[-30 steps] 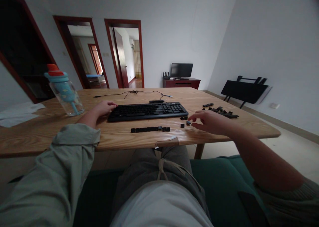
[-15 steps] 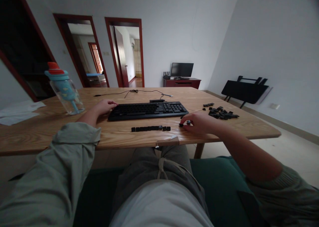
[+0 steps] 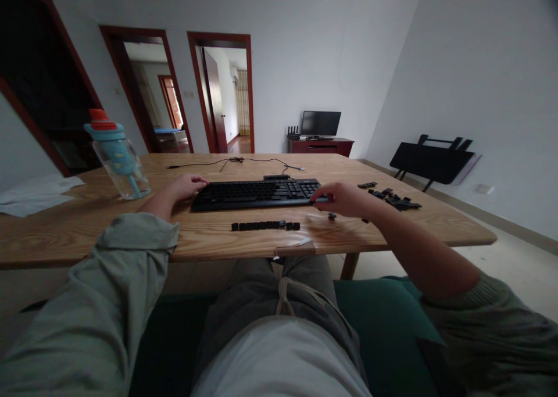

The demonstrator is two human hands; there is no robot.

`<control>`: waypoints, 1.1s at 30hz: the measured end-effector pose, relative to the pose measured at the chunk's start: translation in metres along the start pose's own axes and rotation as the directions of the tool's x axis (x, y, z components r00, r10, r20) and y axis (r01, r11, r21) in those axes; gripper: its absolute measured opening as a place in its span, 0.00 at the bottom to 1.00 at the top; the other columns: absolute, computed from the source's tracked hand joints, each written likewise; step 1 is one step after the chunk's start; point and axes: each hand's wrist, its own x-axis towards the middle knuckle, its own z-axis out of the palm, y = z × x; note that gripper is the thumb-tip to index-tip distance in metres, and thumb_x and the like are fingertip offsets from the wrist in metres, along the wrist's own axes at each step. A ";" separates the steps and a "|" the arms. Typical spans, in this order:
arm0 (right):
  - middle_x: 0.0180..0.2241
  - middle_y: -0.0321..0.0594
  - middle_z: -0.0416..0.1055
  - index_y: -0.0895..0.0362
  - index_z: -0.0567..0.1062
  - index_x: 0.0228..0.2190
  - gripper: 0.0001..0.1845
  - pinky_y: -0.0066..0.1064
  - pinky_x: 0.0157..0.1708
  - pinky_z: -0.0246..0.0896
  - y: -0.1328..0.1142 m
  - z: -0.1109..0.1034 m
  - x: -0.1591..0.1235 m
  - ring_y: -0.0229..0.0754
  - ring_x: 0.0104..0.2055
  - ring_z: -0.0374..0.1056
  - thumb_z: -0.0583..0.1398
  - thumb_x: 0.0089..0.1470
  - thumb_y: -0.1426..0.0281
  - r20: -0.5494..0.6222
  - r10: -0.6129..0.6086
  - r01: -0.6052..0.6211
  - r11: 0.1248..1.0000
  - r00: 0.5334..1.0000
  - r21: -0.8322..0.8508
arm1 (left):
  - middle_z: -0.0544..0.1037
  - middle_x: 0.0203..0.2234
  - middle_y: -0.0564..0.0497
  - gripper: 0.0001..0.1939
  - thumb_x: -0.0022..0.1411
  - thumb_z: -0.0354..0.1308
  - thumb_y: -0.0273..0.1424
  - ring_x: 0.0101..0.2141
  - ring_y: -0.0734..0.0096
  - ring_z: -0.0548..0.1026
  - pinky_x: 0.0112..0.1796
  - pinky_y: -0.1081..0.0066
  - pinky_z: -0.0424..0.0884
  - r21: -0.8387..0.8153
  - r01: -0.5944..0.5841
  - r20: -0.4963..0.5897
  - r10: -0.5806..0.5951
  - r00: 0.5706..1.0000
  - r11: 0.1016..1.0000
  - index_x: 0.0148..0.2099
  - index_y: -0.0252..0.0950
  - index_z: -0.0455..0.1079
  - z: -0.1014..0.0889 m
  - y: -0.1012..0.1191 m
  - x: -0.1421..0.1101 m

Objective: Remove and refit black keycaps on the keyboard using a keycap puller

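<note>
keyboard point(image 3: 255, 194) lies on wooden table point(image 3: 200, 234), white wall point(image 3: 296, 65) beyond, grip of right hand point(image 3: 346, 199) unclear.

Mostly matt black plastic is seen in the keyboard point(image 3: 255, 195) between the left hand point(image 3: 185, 189) and right hand point(image 3: 346, 198), and in the keys point(image 3: 261, 226) lined up on the near side of both. Smooth, grained wood with a low sheen is shown in the table point(image 3: 200, 234) beneath. Outside the left hand, glossy clarity is shown by the bottle point(image 3: 118, 163), papery mattness by the sheets point(image 3: 37, 197); creased cloth is worn as the left sleeve point(image 3: 131, 251).
</note>
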 end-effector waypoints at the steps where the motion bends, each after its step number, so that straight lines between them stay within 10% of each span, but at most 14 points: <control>1: 0.30 0.39 0.80 0.54 0.84 0.41 0.14 0.29 0.30 0.60 0.004 -0.003 0.014 0.39 0.28 0.70 0.62 0.57 0.64 -0.052 0.025 -0.025 1.000 0.998 0.009 | 0.82 0.30 0.45 0.17 0.42 0.65 0.42 0.34 0.57 0.78 0.33 0.66 0.73 -0.008 0.010 -0.004 -0.010 1.000 1.000 0.32 0.36 0.79 0.000 0.002 -0.002; 9: 0.36 0.42 0.82 0.58 0.85 0.37 0.10 0.28 0.38 0.65 0.040 0.021 0.109 0.42 0.37 0.74 0.64 0.56 0.68 -0.131 0.192 -0.177 0.977 0.973 0.119 | 0.80 0.25 0.49 0.16 0.42 0.65 0.41 0.28 0.62 0.75 0.29 0.68 0.70 -0.009 0.053 -0.006 -0.053 0.999 0.999 0.32 0.37 0.79 0.002 0.012 -0.010; 33: 0.41 0.43 0.82 0.55 0.84 0.47 0.19 0.28 0.41 0.66 0.044 0.031 0.101 0.44 0.40 0.75 0.62 0.55 0.72 -0.045 0.228 -0.230 0.970 0.973 -0.072 | 0.80 0.27 0.49 0.14 0.45 0.63 0.39 0.30 0.63 0.74 0.31 0.69 0.68 -0.005 0.004 0.001 -0.004 1.000 1.000 0.34 0.36 0.78 0.002 0.006 -0.006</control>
